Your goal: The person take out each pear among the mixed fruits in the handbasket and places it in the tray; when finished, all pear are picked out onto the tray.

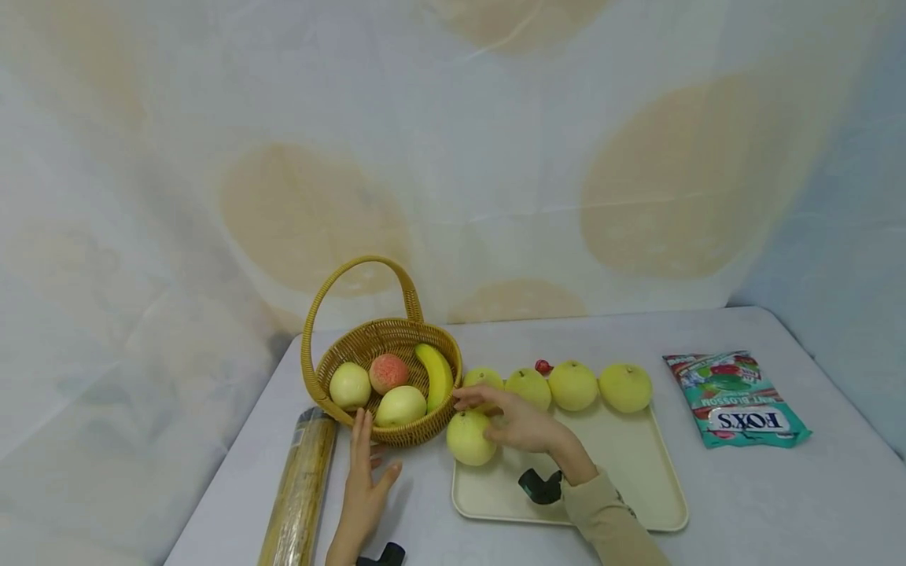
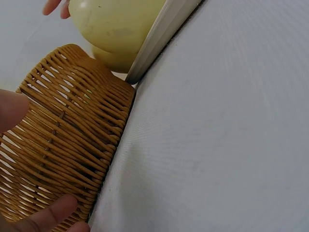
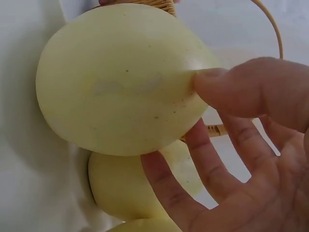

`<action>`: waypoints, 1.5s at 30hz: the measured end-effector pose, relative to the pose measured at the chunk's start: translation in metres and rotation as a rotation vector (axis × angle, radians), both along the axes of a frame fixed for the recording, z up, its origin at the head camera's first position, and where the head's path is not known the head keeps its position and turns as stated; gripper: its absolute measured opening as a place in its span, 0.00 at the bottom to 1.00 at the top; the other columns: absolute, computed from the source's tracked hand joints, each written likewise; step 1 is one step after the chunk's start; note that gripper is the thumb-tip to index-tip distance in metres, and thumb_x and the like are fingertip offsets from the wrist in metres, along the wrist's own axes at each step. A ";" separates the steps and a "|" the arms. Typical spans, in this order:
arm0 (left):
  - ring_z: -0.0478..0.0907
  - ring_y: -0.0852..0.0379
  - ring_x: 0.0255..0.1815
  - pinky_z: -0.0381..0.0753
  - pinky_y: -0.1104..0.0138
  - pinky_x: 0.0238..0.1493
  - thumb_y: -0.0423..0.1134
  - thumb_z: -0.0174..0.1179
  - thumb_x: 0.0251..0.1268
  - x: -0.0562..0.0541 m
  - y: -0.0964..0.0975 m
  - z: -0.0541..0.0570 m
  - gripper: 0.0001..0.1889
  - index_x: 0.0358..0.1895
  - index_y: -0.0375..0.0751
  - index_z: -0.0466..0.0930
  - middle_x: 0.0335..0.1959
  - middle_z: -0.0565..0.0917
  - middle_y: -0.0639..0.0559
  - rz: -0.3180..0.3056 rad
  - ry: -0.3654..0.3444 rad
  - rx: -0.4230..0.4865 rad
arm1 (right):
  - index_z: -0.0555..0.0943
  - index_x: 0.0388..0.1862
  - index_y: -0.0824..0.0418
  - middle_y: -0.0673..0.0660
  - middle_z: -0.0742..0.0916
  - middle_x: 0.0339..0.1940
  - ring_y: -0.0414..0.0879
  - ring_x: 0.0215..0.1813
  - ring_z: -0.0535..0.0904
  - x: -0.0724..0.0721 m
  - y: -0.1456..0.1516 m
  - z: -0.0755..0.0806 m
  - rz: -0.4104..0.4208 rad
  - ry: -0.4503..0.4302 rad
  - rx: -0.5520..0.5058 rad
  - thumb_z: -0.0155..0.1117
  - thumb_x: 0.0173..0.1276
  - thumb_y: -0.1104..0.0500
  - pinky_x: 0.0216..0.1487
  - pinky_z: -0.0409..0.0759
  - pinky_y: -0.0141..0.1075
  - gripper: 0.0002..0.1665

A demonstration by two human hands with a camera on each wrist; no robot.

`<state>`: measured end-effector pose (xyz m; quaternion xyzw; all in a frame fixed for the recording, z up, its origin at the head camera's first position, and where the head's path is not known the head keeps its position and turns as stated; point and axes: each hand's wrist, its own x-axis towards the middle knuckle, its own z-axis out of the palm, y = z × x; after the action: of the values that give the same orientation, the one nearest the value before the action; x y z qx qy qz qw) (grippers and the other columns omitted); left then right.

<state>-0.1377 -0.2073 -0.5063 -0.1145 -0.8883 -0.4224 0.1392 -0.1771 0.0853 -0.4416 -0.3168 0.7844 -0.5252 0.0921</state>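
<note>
1. At the left edge of the tray [image 1: 637, 479], my right hand [image 1: 522, 426] pinches a yellow pear [image 1: 467, 444] between thumb and fingertips.
2. My left hand [image 1: 364, 483] is spread beside the wicker basket [image 1: 419, 433]; whether it touches, I cannot tell.
3. Four more pears [image 1: 573, 385] line the tray's far side.

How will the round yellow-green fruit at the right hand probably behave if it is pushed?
The round yellow-green fruit would likely roll, since its sides curve all round. Its smooth skin might slip a little under the fingers. The cream rectangular tray has a low rim that may not stop it.
</note>
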 end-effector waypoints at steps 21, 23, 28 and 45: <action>0.73 0.39 0.60 0.77 0.48 0.51 0.36 0.62 0.64 0.001 -0.001 0.002 0.46 0.79 0.43 0.42 0.80 0.41 0.41 0.000 -0.018 0.016 | 0.68 0.68 0.66 0.68 0.78 0.62 0.62 0.62 0.75 -0.010 0.002 0.008 -0.069 -0.021 -0.114 0.59 0.69 0.66 0.59 0.78 0.44 0.29; 0.73 0.38 0.60 0.76 0.48 0.52 0.36 0.62 0.64 0.002 -0.001 0.002 0.46 0.79 0.45 0.42 0.80 0.41 0.41 -0.007 -0.020 0.025 | 0.69 0.68 0.65 0.68 0.78 0.62 0.62 0.61 0.76 -0.013 -0.002 0.012 -0.055 -0.032 -0.114 0.59 0.70 0.65 0.57 0.78 0.41 0.28; 0.72 0.38 0.61 0.76 0.47 0.52 0.36 0.62 0.64 0.002 0.000 0.004 0.47 0.79 0.48 0.41 0.80 0.41 0.39 -0.015 -0.024 0.035 | 0.70 0.68 0.61 0.66 0.78 0.62 0.60 0.61 0.77 -0.020 -0.012 0.030 -0.015 -0.023 -0.071 0.59 0.70 0.62 0.56 0.78 0.41 0.27; 0.72 0.36 0.59 0.75 0.44 0.52 0.31 0.63 0.62 -0.001 0.001 0.001 0.48 0.79 0.44 0.40 0.79 0.42 0.36 -0.008 -0.028 0.040 | 0.67 0.70 0.63 0.68 0.75 0.66 0.64 0.67 0.71 -0.064 -0.051 0.055 0.178 -0.077 0.075 0.58 0.70 0.60 0.63 0.75 0.47 0.30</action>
<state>-0.1388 -0.2063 -0.5049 -0.1092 -0.8812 -0.4420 0.1271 -0.2414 0.0344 -0.3862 -0.3613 0.7680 -0.4971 0.1804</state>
